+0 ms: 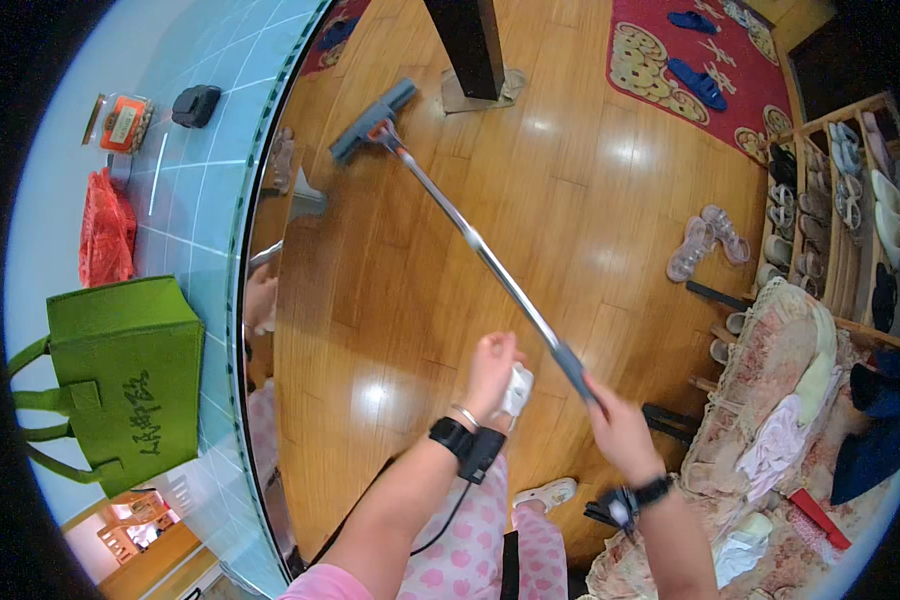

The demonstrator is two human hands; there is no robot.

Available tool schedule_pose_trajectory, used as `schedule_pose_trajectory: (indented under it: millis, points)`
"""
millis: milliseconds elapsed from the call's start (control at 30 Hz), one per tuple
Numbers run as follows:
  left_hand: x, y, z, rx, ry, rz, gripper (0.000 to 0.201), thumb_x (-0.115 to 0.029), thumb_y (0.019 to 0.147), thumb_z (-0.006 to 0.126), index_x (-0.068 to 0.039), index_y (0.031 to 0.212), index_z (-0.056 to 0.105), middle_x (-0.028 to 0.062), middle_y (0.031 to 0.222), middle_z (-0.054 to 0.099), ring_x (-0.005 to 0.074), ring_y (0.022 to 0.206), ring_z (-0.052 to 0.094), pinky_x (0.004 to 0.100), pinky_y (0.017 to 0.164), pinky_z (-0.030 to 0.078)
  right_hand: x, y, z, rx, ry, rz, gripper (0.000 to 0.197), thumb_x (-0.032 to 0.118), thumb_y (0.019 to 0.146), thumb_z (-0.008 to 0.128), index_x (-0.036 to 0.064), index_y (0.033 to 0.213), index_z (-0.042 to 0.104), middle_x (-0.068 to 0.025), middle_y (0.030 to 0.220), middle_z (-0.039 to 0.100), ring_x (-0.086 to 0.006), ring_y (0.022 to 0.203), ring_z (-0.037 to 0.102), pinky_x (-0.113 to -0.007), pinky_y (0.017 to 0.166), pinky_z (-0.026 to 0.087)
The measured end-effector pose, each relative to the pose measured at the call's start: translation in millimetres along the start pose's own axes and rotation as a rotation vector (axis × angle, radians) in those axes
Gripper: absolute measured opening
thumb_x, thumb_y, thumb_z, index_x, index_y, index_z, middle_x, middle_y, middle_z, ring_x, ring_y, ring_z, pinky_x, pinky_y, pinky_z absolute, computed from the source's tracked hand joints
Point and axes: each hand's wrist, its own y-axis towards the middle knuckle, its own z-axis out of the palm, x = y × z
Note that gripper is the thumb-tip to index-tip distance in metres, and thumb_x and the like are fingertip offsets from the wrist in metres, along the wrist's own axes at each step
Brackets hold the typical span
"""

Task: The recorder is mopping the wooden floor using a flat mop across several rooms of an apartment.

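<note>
A: Quick look. Right hand (620,428) is closed round the dark grip end of the long silver metal mop pole (480,250), one-handed. The grey flat mop head (372,121) sits on the glossy wooden plank floor (390,300), far out ahead of that hand and off to its left.

B: And the left hand (490,372)?

A: Fingers curled on a small white object (518,388), looks like a cloth or small pack, can't tell which. It's just left of the right hand, not touching the pole.

B: Risks?

A: Imo, one hand on the very end of a long pole means weak control. The head could swing wide & knock the dark square post on its base plate (470,50), just beyond the head.

B: Anything nearer?

A: Pair of clear pink plastic sandals (708,240) lies on the floor ahead-right of the right hand, near the wooden shoe rack (840,200). A sweep that way would scatter them. Also a black cable (440,520) hangs from the left wrist strap, below the hand; could snag. Floor looks shiny, poss. slippery underfoot.
</note>
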Motion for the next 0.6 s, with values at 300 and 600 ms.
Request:
schedule_pose_trajectory:
  millis: [300,600]
  points:
    - [194.6,-249.3,69.8,0.515,0.359,-0.215,0.038,-0.034,0.086,0.058,0.004,0.09,0.054,0.0103,0.069,0.056,0.0208,0.067,0.055,0.0369,0.06,0.044,40.2,-404.7,-69.5,0.226,0.1,0.687,0.04,0.007,0.09,0.046,0.004,0.13,0.045,-0.0217,0.089,0.06,-0.032,0.072,0.059,-0.039,0.064,0.046]
    - [133.8,-217.4,83.5,0.716,0.768,-0.289,0.04,-0.032,0.083,0.06,0.007,0.077,0.054,0.0157,0.063,0.056,0.0247,0.057,0.055,0.0401,0.052,0.043,40.6,-457.9,-23.1,0.085,0.181,0.714,0.04,0.007,0.091,0.045,0.0014,0.131,0.043,-0.0228,0.104,0.059,-0.033,0.089,0.059,-0.038,0.077,0.047]
